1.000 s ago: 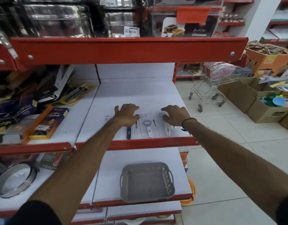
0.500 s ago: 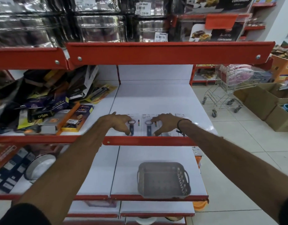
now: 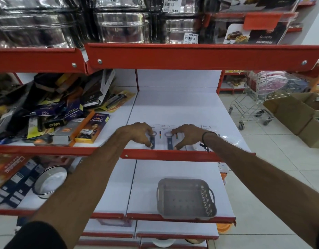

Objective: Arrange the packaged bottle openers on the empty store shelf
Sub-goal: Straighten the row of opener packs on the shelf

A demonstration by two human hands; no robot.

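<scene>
Three packaged bottle openers lie flat in a row near the front of the white shelf [image 3: 175, 105]. My left hand [image 3: 137, 133] rests on the left pack [image 3: 152, 141], with fingers at its top and thumb at its bottom; the opener in it has a dark blue handle. My right hand [image 3: 188, 135] grips the middle pack [image 3: 169, 141] the same way, also dark-handled. The third pack [image 3: 208, 127] lies mostly hidden under my right wrist, with a white handle showing.
A grey plastic basket [image 3: 186, 198] stands on the shelf below. Boxed goods [image 3: 90, 128] are piled on the shelf section to the left. Steel containers [image 3: 122, 27] fill the shelf above. A shopping trolley [image 3: 263, 97] and cardboard boxes [image 3: 295, 114] stand on the floor at right.
Both hands have drawn back toward the shelf's front edge and settled on the two dark-handled packs. The view has swung so that the shelf sits further right.
</scene>
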